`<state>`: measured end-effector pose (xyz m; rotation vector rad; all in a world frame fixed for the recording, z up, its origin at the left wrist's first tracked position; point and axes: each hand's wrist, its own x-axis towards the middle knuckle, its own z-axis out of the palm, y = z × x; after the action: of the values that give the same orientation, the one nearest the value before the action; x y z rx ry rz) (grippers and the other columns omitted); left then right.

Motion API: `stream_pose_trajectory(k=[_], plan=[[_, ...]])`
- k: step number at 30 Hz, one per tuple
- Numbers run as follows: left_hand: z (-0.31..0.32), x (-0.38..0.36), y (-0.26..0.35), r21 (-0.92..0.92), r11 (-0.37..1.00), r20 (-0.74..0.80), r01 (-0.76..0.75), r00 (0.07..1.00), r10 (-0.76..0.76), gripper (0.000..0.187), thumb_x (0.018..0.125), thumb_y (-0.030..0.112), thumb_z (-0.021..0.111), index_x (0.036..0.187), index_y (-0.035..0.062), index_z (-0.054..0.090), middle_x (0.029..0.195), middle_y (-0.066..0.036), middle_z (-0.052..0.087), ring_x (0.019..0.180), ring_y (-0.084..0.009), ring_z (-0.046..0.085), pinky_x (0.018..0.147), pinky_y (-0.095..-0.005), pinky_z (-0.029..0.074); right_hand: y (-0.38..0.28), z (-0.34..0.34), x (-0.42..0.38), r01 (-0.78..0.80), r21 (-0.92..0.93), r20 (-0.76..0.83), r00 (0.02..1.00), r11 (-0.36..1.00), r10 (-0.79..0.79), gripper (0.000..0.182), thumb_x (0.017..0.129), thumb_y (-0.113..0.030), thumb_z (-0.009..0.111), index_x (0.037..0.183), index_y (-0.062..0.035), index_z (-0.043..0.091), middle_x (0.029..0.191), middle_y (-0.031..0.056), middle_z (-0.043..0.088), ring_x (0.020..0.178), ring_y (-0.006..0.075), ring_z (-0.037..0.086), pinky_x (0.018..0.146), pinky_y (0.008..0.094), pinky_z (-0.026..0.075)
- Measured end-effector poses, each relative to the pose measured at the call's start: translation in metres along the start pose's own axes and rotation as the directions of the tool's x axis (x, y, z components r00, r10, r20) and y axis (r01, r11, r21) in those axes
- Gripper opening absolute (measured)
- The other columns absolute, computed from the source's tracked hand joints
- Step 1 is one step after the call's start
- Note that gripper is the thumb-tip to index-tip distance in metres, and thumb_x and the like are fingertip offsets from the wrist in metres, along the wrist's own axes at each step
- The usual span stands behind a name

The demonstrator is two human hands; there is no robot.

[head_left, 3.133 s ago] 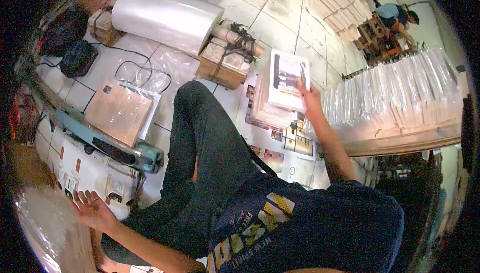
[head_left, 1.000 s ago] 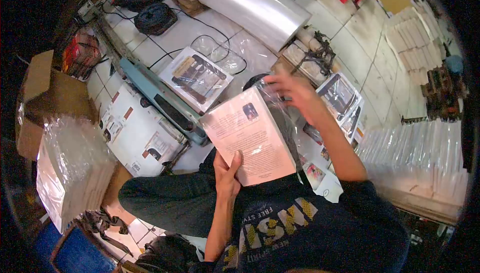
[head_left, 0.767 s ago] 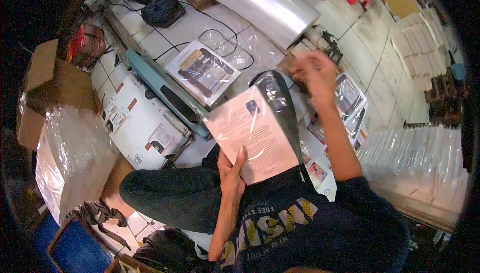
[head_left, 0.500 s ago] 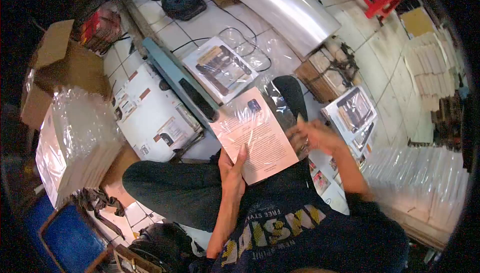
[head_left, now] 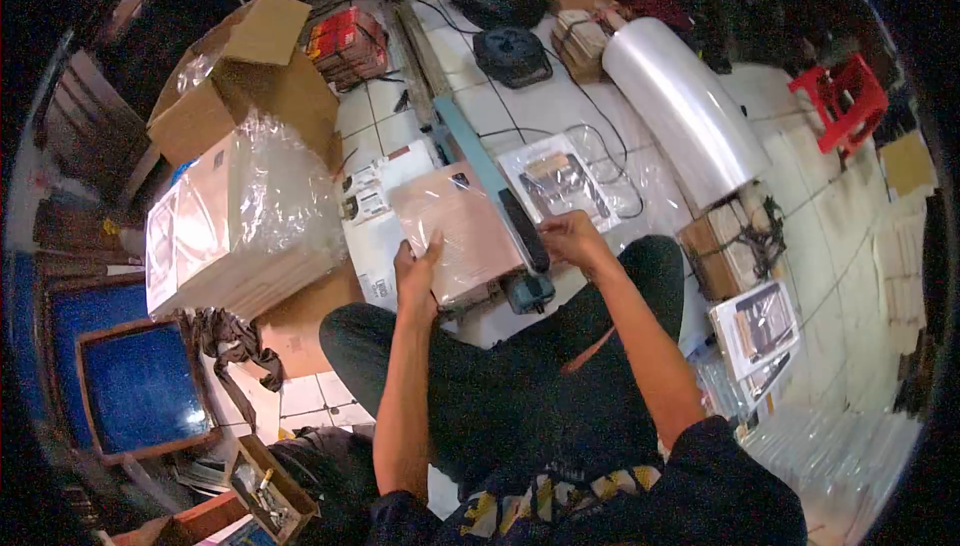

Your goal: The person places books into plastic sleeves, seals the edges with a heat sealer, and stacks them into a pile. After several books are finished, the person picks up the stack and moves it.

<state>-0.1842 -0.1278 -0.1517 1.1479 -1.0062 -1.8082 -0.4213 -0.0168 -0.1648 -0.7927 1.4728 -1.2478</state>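
Note:
A pale pink printed book (head_left: 455,231) in clear plastic lies at the left side of a long blue-grey bar sealer (head_left: 470,151) with a black end. My left hand (head_left: 418,271) grips the book's lower left edge, thumb on top. On the other side of the bar, my right hand (head_left: 575,241) has its fingers pinched close to the black end; what they hold is too small to make out. White printed sheets (head_left: 385,271) lie under and left of the book. A wrapped book (head_left: 560,184) with a dark picture rests right of the sealer.
A wrapped stack (head_left: 240,226) and an open cardboard box (head_left: 235,96) stand left. A plastic film roll (head_left: 685,111) lies at upper right, near a red stool (head_left: 845,106). Wrapped books (head_left: 755,326) and plastic-covered stacks (head_left: 830,466) are at right. Cables cross the tiled floor.
The pink book has moved from above my lap to the sealer's left side, held by my left hand. My right hand has moved forward beside the bar. The view has shifted.

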Motion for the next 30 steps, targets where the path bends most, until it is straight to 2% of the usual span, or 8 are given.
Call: stream_pose_trajectory(k=[7, 9, 12, 16, 18, 20, 23, 30], plan=[[-0.017, 0.041, -0.008, -0.055, 0.998, 0.039, 0.005, 0.999, -0.003, 0.050, 0.084, 0.019, 0.071, 0.121, -0.0062, 0.049, 0.107, -0.015, 0.063, 0.090, -0.0259, 0.065, 0.079, -0.0366, 0.055, 0.017, -0.002, 0.055, 0.142, -0.582, -0.050, 0.976, 0.801, -0.210, 0.013, 0.077, -0.014, 0.067, 0.079, -0.0019, 0.072, 0.063, 0.0118, 0.066, 0.056, 0.0158, 0.064, 0.053, 0.0320, 0.051], [-0.006, 0.030, 0.006, 0.167, 0.986, -0.124, 0.027, 0.992, -0.006, 0.040, 0.086, 0.015, 0.070, 0.114, -0.0047, 0.051, 0.104, -0.014, 0.063, 0.089, -0.0206, 0.063, 0.078, -0.0332, 0.052, 0.006, -0.004, 0.047, 0.182, -0.695, 0.008, 0.969, 0.695, -0.246, 0.018, 0.077, -0.017, 0.068, 0.083, -0.0015, 0.072, 0.067, 0.0138, 0.068, 0.060, 0.0216, 0.066, 0.059, 0.0333, 0.053], [-0.016, 0.039, 0.000, 0.127, 0.992, -0.042, 0.021, 0.999, -0.016, 0.039, 0.085, 0.014, 0.070, 0.113, -0.0049, 0.051, 0.103, -0.014, 0.063, 0.087, -0.0209, 0.063, 0.074, -0.0336, 0.053, -0.063, 0.020, 0.014, 0.013, -0.554, -0.164, 0.979, 0.833, -0.125, 0.025, 0.089, -0.017, 0.057, 0.100, 0.0036, 0.066, 0.072, 0.0070, 0.063, 0.065, 0.0128, 0.058, 0.057, 0.0277, 0.046], [-0.015, 0.042, -0.001, 0.088, 0.993, -0.074, 0.078, 0.995, -0.072, 0.039, 0.085, 0.013, 0.070, 0.113, -0.0059, 0.050, 0.103, -0.017, 0.063, 0.085, -0.0229, 0.064, 0.069, -0.0338, 0.055, -0.114, 0.059, -0.011, -0.024, -0.361, -0.309, 0.946, 0.932, -0.095, 0.043, 0.095, -0.034, 0.051, 0.114, 0.0032, 0.059, 0.092, 0.0118, 0.064, 0.081, 0.0193, 0.060, 0.070, 0.0313, 0.049], [-0.014, 0.039, 0.003, 0.087, 0.995, -0.077, 0.057, 0.996, -0.050, 0.038, 0.085, 0.012, 0.069, 0.113, -0.0062, 0.050, 0.103, -0.018, 0.062, 0.085, -0.0232, 0.064, 0.067, -0.0339, 0.056, -0.107, 0.070, -0.020, 0.241, -0.518, -0.246, 0.877, 0.821, -0.412, 0.055, 0.095, -0.046, 0.048, 0.123, 0.0020, 0.051, 0.115, 0.0251, 0.058, 0.107, 0.0341, 0.058, 0.092, 0.0423, 0.045], [-0.013, 0.038, 0.005, 0.140, 0.988, -0.088, 0.065, 0.995, -0.053, 0.040, 0.083, 0.014, 0.071, 0.112, -0.0061, 0.051, 0.102, -0.017, 0.063, 0.085, -0.0230, 0.064, 0.069, -0.0336, 0.055, -0.090, 0.074, -0.018, 0.175, -0.551, -0.227, 0.909, 0.816, -0.349, 0.060, 0.095, -0.045, 0.048, 0.128, 0.0049, 0.044, 0.123, 0.0307, 0.050, 0.116, 0.0413, 0.048, 0.100, 0.0477, 0.036], [-0.021, 0.050, -0.012, 0.172, 0.985, -0.091, 0.019, 0.996, -0.003, 0.041, 0.083, 0.018, 0.072, 0.111, -0.0055, 0.052, 0.101, -0.017, 0.063, 0.087, -0.0227, 0.063, 0.072, -0.0327, 0.053, -0.062, 0.075, -0.018, 0.109, -0.823, -0.177, 0.883, 0.557, -0.434, 0.060, 0.094, -0.041, 0.050, 0.128, 0.0073, 0.041, 0.123, 0.0341, 0.046, 0.116, 0.0504, 0.042, 0.098, 0.0540, 0.035], [-0.015, 0.047, -0.008, 0.242, 0.970, -0.106, -0.007, 0.994, 0.034, 0.045, 0.084, 0.023, 0.070, 0.112, -0.0057, 0.052, 0.104, -0.018, 0.064, 0.090, -0.0246, 0.064, 0.078, -0.0332, 0.051, -0.025, 0.073, -0.013, 0.132, -0.856, -0.165, 0.846, 0.499, -0.507, 0.055, 0.091, -0.036, 0.055, 0.125, 0.0049, 0.042, 0.116, 0.0324, 0.047, 0.113, 0.0492, 0.042, 0.098, 0.0568, 0.032]])
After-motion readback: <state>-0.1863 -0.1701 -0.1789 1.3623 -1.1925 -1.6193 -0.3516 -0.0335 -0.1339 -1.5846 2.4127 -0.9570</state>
